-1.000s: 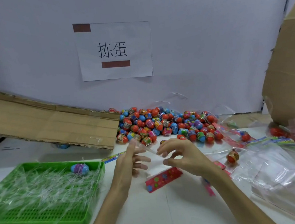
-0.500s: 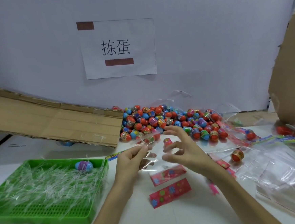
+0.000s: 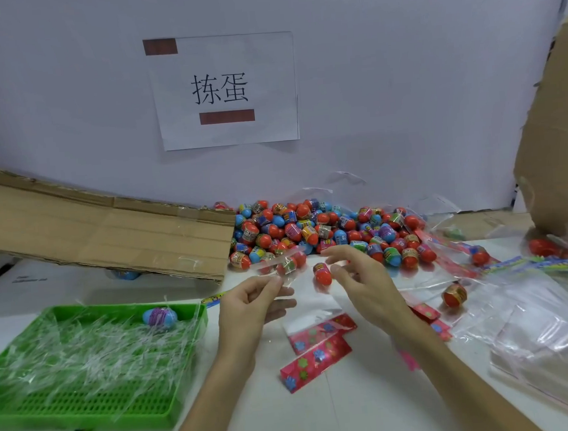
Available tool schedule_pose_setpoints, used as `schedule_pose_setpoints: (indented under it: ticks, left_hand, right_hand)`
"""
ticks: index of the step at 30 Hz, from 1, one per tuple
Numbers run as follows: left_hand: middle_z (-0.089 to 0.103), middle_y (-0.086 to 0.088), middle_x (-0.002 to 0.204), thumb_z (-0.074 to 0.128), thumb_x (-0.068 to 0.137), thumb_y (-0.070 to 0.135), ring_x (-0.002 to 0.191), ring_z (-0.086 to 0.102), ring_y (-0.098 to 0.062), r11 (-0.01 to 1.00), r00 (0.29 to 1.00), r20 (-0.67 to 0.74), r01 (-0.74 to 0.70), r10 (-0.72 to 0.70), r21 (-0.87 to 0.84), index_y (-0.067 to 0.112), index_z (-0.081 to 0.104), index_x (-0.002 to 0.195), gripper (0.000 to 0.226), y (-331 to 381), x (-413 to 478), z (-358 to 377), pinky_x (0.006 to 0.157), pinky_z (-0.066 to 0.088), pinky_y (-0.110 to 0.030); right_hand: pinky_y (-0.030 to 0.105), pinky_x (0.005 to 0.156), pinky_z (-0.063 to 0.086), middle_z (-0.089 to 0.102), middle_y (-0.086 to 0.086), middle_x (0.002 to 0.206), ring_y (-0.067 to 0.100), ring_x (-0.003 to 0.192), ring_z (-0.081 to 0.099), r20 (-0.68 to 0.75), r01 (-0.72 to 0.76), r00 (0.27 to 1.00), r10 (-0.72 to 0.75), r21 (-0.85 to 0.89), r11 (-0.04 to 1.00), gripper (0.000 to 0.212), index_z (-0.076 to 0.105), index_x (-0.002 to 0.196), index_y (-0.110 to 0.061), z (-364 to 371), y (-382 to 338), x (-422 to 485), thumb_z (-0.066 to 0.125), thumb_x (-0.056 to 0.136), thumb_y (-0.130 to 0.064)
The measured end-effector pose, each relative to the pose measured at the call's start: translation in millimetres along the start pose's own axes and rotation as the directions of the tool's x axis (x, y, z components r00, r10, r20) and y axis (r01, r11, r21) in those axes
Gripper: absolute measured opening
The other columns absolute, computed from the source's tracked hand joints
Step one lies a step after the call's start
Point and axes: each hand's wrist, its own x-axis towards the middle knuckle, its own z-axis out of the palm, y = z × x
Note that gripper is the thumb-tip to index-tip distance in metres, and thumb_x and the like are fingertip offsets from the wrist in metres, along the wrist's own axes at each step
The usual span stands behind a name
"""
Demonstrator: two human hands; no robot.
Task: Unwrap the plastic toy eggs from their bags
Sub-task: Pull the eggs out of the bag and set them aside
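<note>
Red toy egg (image 3: 323, 274) is out — a second ago it was nowhere to be seen, now it sits at the right hand's (image 3: 363, 287) loosely spread fingertips; whether they actually grip it, can't tell. Left hand (image 3: 249, 306) pinches the clear bag (image 3: 290, 266) between thumb and forefinger, just left of the egg. Two red header cards (image 3: 316, 362) lie on the white table (image 3: 325, 416) below — one before. Egg pile (image 3: 310, 226) behind, green tray (image 3: 88, 423) of empty wrappers (image 3: 82, 350) left, loose bags (image 3: 539, 324) right.

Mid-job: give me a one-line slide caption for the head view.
Left hand pinches a clear bag, a red egg beside the right hand, egg pile behind.
</note>
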Motion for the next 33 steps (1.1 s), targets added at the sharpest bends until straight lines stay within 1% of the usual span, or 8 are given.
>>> schedule_pose_setpoints:
  ticks: [4, 9, 13, 15, 18, 21, 26, 33]
  left_hand:
    - [0.079, -0.001, 0.085, 0.07, 0.096, 0.019, 0.077, 0.077, -0.022, 0.989, 0.969, -0.198, -0.147, 0.144, 0.002, 0.013, 0.076, 0.095, 0.008, 0.7, 0.3, -2.1, 0.065, 0.061, -0.025]
    - [0.073, 0.015, 0.079, 0.07, 0.094, 0.041, 0.077, 0.071, -0.006, 0.809, 0.669, -0.456, -0.513, 0.586, 0.287, 0.029, 0.072, 0.092, 0.012, 6.4, -5.8, -9.9, 0.069, 0.055, -0.017]
    - [0.075, 0.007, 0.1, 0.067, 0.101, 0.029, 0.092, 0.07, 0.002, 0.38, 0.345, -0.177, -0.712, 0.922, 0.591, 0.013, 0.075, 0.104, 0.019, 4.9, -5.1, -13.9, 0.079, 0.051, -0.009]
    - [0.076, -0.001, 0.105, 0.07, 0.1, 0.023, 0.099, 0.072, -0.005, 0.231, 0.287, -0.017, -0.734, 0.958, 0.638, 0.004, 0.077, 0.103, 0.02, 0.4, -2.6, -16.2, 0.086, 0.055, -0.015]
    - [0.078, -0.002, 0.102, 0.077, 0.092, 0.015, 0.092, 0.074, -0.011, 0.172, 0.318, 0.103, -0.725, 0.943, 0.667, 0.004, 0.079, 0.102, 0.015, -8.6, 1.1, -17.7, 0.082, 0.059, -0.023]
    - [0.079, -0.001, 0.099, 0.079, 0.087, 0.014, 0.088, 0.075, -0.013, 0.195, 0.421, 0.199, -0.722, 0.885, 0.664, 0.007, 0.08, 0.099, 0.014, -16.3, 3.4, -15.6, 0.079, 0.058, -0.025]
    - [0.08, -0.003, 0.094, 0.077, 0.085, 0.018, 0.082, 0.076, -0.019, 0.256, 0.567, 0.297, -0.697, 0.768, 0.67, 0.006, 0.08, 0.095, 0.016, -26.1, 4.2, -6.1, 0.073, 0.059, -0.032]
    - [0.079, -0.001, 0.087, 0.086, 0.081, 0.009, 0.073, 0.074, -0.017, 0.263, 0.623, 0.355, -0.683, 0.697, 0.681, 0.008, 0.078, 0.092, 0.014, -25.5, 4.3, -5.8, 0.067, 0.051, -0.022]
  right_hand:
    - [0.039, 0.106, 0.047, 0.041, -0.012, 0.153, 0.013, 0.13, 0.048, 0.227, 0.082, 0.974, 0.013, -0.402, 0.912, 0.034, 0.06, 0.135, -0.037, 3.4, 10.9, 1.2, 0.059, 0.101, -0.034]
    - [0.011, 0.076, 0.042, 0.052, -0.016, 0.114, 0.008, 0.099, 0.055, 0.18, 0.064, 0.984, 0.001, -0.353, 0.933, 0.013, 0.062, 0.092, -0.034, 10.8, 16.9, 4.2, 0.07, 0.092, -0.024]
    - [0.011, 0.06, 0.044, 0.06, -0.017, 0.096, 0.004, 0.085, 0.06, -0.004, -0.04, 0.999, 0.04, -0.204, 0.978, 0.026, 0.051, 0.084, -0.032, 13.8, 15.9, 3.0, 0.073, 0.091, -0.019]
    - [0.016, 0.068, 0.052, 0.067, -0.012, 0.097, 0.003, 0.089, 0.065, -0.082, -0.046, 0.996, 0.043, -0.027, 0.999, 0.023, 0.053, 0.097, -0.028, 8.5, 8.2, 3.9, 0.074, 0.093, -0.02]
    - [0.024, 0.078, 0.06, 0.071, -0.004, 0.099, 0.008, 0.09, 0.07, -0.229, 0.035, 0.973, 0.02, 0.234, 0.972, 0.024, 0.056, 0.108, -0.02, -5.1, -5.5, 2.8, 0.074, 0.093, -0.019]
    - [0.024, 0.079, 0.059, 0.07, -0.004, 0.101, 0.011, 0.092, 0.07, -0.31, 0.147, 0.949, -0.058, 0.272, 0.951, 0.025, 0.058, 0.112, -0.018, -12.4, -13.1, -2.4, 0.074, 0.093, -0.021]
    - [0.022, 0.071, 0.054, 0.067, -0.025, 0.101, 0.004, 0.095, 0.068, -0.146, 0.226, 0.968, -0.205, 0.147, 0.963, 0.03, 0.057, 0.108, -0.025, -6.4, -14.5, -5.4, 0.079, 0.088, -0.022]
    - [0.023, 0.072, 0.051, 0.068, -0.025, 0.097, 0.004, 0.095, 0.064, 0.124, 0.199, 0.972, -0.198, 0.003, 0.98, 0.022, 0.062, 0.094, -0.041, -2.2, -2.2, -4.3, 0.078, 0.083, -0.049]
